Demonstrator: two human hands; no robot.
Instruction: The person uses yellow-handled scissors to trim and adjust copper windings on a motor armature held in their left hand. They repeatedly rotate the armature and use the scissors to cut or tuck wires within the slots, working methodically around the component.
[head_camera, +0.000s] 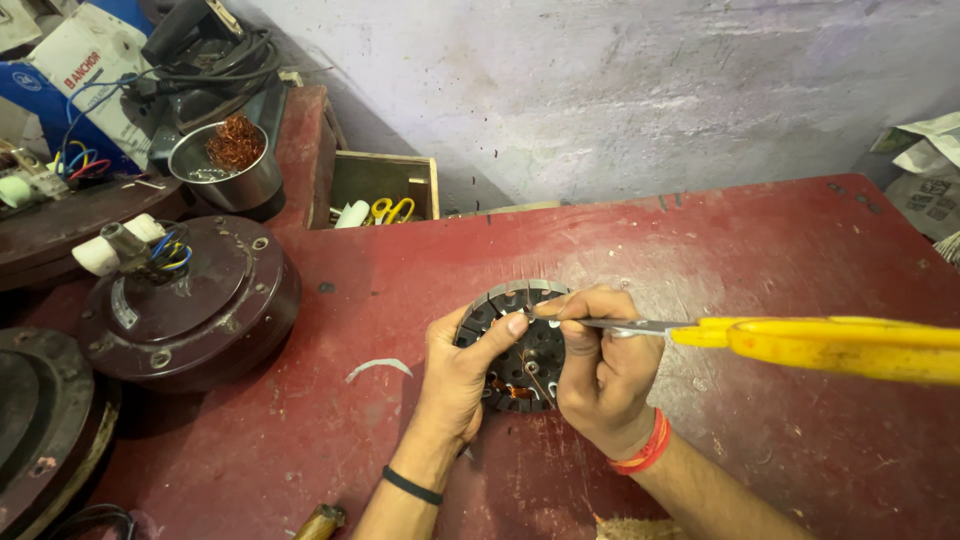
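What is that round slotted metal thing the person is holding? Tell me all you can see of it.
The slotted metal disc is a dark grey round core with slots around its rim and holes near its middle. Some copper-coloured wire shows low in it. It lies flat on the red table. The left hand grips its edge; the right hand covers its right side.

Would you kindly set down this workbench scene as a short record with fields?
Surface: red worktable
Left hand: left hand grips the round slotted stator core by its edge
Right hand: right hand holds yellow-handled scissors, tips at the core's rim
On the table: curved white strip
At left: brown motor housing with coloured wires, steel bowl of copper wire
Behind: wooden box with a second pair of scissors
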